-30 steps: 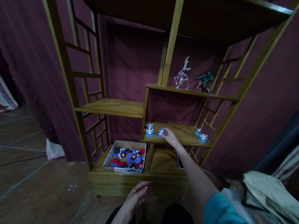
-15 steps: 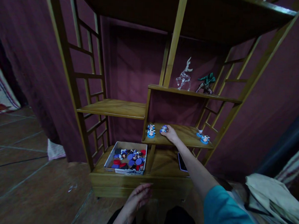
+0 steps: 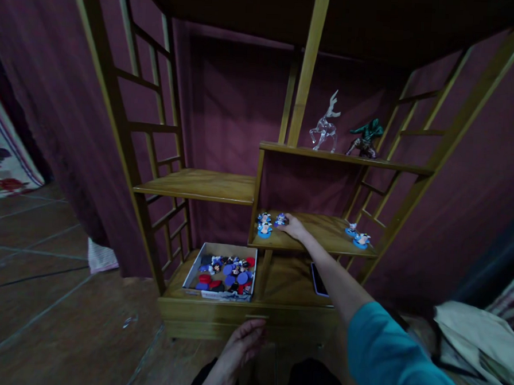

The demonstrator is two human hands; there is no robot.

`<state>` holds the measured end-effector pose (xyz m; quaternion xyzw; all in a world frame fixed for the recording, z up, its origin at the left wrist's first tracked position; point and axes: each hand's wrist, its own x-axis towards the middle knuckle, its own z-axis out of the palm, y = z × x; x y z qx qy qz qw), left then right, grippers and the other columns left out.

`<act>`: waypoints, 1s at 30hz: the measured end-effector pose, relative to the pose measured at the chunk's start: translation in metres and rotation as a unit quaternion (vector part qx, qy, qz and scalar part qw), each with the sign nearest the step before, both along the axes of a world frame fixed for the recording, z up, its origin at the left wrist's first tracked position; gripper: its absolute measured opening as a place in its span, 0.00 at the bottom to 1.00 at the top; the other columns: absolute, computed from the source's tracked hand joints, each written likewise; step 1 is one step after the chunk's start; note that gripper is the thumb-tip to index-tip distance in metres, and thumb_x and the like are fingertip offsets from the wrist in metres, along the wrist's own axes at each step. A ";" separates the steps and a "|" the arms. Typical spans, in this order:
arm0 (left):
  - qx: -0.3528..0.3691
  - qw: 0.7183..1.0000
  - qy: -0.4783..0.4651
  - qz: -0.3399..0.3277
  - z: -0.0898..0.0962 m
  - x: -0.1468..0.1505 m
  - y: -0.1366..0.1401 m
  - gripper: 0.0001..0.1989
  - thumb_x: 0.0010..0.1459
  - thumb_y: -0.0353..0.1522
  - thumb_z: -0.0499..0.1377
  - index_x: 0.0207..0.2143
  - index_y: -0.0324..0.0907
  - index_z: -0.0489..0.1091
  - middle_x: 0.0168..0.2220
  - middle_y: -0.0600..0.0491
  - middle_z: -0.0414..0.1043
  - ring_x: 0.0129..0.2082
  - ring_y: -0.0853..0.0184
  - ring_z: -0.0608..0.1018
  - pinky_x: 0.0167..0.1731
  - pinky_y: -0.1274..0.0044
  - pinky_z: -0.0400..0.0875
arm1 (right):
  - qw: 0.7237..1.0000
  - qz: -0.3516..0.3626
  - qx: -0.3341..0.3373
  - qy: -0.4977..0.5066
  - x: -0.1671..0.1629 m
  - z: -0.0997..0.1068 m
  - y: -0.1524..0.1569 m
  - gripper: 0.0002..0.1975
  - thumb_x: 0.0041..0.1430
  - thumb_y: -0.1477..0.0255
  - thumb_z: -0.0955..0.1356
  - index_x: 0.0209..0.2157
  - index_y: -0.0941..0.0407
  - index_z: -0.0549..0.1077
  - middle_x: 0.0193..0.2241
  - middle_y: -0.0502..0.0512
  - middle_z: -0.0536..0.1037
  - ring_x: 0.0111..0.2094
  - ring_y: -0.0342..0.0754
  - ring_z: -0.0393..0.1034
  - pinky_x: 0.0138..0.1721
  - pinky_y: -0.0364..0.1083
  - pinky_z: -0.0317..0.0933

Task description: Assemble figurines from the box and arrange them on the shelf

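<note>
My right hand reaches onto the middle right shelf and holds a small purple-based figurine between its fingertips. Just left of it, two blue-based figurines stand one behind the other by the shelf's left upright. At the right end of the same shelf are two more figurines on blue bases. My left hand hovers before the cabinet's bottom drawer, fingers loosely stretched and nothing in it. A shallow cardboard box on the lowest shelf holds several figurines and red, purple and black round bases.
On the upper right shelf stand a clear deer ornament and a green-and-brown figure. A phone lies on the lowest shelf, under my right forearm. Pale fabric is heaped at the right.
My right hand has moved the purple-based figurine slightly left relative to the shelf, closer to the two blue-based ones. The whole view has shifted a little. My left hand stays low.
</note>
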<state>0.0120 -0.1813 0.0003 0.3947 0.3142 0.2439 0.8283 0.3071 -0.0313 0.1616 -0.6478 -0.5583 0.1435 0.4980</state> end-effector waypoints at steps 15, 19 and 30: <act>0.001 1.000 0.005 -0.005 -0.005 0.003 0.000 0.21 0.46 0.39 0.62 0.43 0.42 0.70 0.42 0.46 0.73 0.41 0.62 0.75 0.43 0.72 0.65 | 1.000 0.016 -0.001 0.024 0.007 -0.002 -0.002 0.18 0.34 0.77 0.73 0.33 0.56 0.72 0.27 0.48 0.76 0.30 0.44 0.70 0.42 0.47 0.62; 0.012 1.000 0.025 -0.011 -0.005 0.001 0.002 0.21 0.45 0.40 0.63 0.43 0.43 0.70 0.43 0.46 0.73 0.42 0.61 0.74 0.42 0.73 0.64 | 0.999 0.025 -0.005 0.033 0.007 -0.003 -0.004 0.17 0.35 0.75 0.73 0.33 0.57 0.72 0.28 0.48 0.76 0.32 0.44 0.70 0.43 0.47 0.62; -0.017 0.998 -0.015 0.058 -0.002 -0.011 0.003 0.18 0.46 0.35 0.63 0.42 0.41 0.70 0.41 0.45 0.74 0.40 0.63 0.75 0.40 0.75 0.67 | 0.994 -0.011 0.070 0.085 -0.013 0.016 -0.040 0.22 0.38 0.76 0.71 0.41 0.57 0.70 0.37 0.55 0.76 0.40 0.48 0.69 0.48 0.50 0.59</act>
